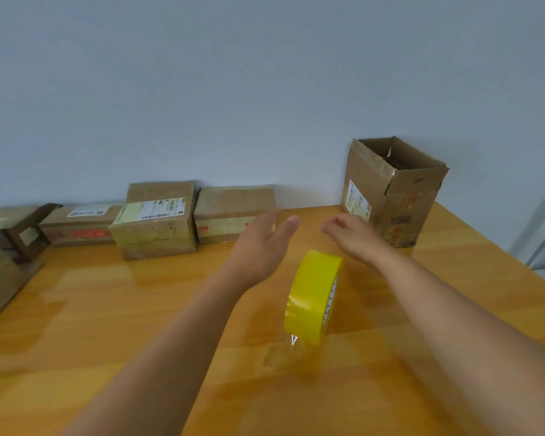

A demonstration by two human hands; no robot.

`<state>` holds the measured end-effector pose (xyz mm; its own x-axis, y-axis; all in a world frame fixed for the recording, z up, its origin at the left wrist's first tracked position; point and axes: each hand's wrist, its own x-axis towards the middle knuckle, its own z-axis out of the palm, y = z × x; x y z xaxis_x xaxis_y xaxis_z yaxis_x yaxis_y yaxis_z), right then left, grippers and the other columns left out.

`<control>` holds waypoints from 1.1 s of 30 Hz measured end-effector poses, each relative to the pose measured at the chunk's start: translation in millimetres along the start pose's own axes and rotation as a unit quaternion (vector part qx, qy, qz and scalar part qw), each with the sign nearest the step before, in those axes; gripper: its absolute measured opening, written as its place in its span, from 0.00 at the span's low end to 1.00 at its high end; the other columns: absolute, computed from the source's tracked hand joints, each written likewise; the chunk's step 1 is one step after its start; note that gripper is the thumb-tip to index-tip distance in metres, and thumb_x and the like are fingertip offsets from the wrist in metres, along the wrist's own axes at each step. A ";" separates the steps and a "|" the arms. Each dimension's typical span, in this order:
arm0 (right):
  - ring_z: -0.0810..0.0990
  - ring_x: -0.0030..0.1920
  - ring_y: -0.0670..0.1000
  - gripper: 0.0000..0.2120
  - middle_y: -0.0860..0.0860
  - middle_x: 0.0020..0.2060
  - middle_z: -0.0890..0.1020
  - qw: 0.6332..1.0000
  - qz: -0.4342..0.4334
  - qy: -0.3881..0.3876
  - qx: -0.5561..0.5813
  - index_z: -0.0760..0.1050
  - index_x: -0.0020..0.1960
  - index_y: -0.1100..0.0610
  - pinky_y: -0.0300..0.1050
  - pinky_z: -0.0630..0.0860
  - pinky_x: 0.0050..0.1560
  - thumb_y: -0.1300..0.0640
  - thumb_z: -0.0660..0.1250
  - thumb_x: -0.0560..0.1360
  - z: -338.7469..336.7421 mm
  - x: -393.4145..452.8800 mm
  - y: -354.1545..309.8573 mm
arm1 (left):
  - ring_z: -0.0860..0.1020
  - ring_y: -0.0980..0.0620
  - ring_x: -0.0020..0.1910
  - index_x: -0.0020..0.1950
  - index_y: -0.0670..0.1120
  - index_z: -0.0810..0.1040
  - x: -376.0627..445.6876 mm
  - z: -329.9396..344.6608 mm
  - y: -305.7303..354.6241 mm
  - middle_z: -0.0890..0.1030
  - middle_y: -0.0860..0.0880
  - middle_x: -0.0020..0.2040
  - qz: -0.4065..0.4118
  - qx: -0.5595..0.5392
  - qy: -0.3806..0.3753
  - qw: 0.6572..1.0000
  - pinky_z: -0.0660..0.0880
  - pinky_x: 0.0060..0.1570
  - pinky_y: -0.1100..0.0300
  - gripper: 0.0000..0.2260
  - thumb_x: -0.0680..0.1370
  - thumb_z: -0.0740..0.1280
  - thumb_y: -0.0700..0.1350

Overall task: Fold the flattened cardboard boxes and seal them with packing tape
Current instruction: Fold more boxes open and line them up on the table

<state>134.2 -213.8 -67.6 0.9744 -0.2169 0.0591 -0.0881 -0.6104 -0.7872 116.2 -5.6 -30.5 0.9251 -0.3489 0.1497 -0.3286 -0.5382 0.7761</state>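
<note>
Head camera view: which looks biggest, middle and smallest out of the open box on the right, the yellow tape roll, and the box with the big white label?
1. open box
2. box with the white label
3. yellow tape roll, though it is nearer the camera, which flatters it.

A yellow roll of packing tape (pixel 312 297) stands on edge near the middle of the counter (pixel 107 309), a loose clear tail at its bottom. Four closed, taped cardboard boxes (pixel 158 218) with shipping labels line the far edge. A taller open box (pixel 390 193), flaps up, stands at the far right corner.
</note>
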 end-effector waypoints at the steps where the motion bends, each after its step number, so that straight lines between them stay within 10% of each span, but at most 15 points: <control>1: 0.78 0.58 0.54 0.07 0.52 0.56 0.80 0.999 0.008 -0.019 0.025 0.78 0.54 0.51 0.55 0.75 0.63 0.50 0.63 0.80 2.9 6.2 -3.3 | 0.64 0.47 0.75 0.78 0.50 0.63 10.6 -5.8 -9.0 0.66 0.48 0.76 -0.018 0.039 0.014 0.999 0.63 0.72 0.49 0.26 0.82 0.57 0.59; 9: 0.78 0.61 0.54 0.07 0.54 0.59 0.79 0.965 0.109 -0.105 0.214 0.75 0.56 0.53 0.52 0.75 0.64 0.52 0.66 0.80 37.1 58.7 -9.6 | 0.43 0.43 0.80 0.81 0.55 0.45 68.4 -26.4 -68.2 0.43 0.49 0.82 -0.059 0.297 0.013 0.953 0.48 0.76 0.42 0.33 0.81 0.59 0.57; 21: 0.76 0.43 0.54 0.19 0.60 0.49 0.78 0.877 0.205 -0.143 0.410 0.69 0.62 0.58 0.45 0.75 0.47 0.45 0.62 0.81 73.7 85.0 -13.0 | 0.59 0.39 0.71 0.80 0.53 0.51 43.5 -5.2 -82.5 0.57 0.45 0.75 -0.048 0.383 0.057 0.921 0.63 0.69 0.47 0.30 0.80 0.56 0.60; 29: 0.78 0.42 0.51 0.02 0.51 0.40 0.81 0.911 0.134 -0.171 0.352 0.78 0.50 0.52 0.41 0.74 0.43 0.56 0.67 0.79 56.9 62.8 -6.2 | 0.60 0.43 0.75 0.81 0.47 0.45 27.0 19.9 -81.4 0.58 0.44 0.78 -0.056 0.268 0.018 0.962 0.61 0.72 0.51 0.35 0.81 0.57 0.61; 33: 0.83 0.47 0.50 0.05 0.50 0.43 0.85 0.927 0.109 -0.155 0.323 0.78 0.52 0.52 0.44 0.77 0.49 0.59 0.70 0.77 39.1 45.9 7.3 | 0.69 0.46 0.70 0.77 0.47 0.61 36.2 30.0 -77.1 0.69 0.45 0.73 -0.064 0.179 -0.032 0.981 0.68 0.64 0.53 0.28 0.81 0.59 0.60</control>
<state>186.4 -198.5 -94.6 0.9696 0.0098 -0.2443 -0.2445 0.0284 -0.9692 169.3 0.3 -103.3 0.9531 -0.3020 0.0182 -0.2671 -0.8118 0.5192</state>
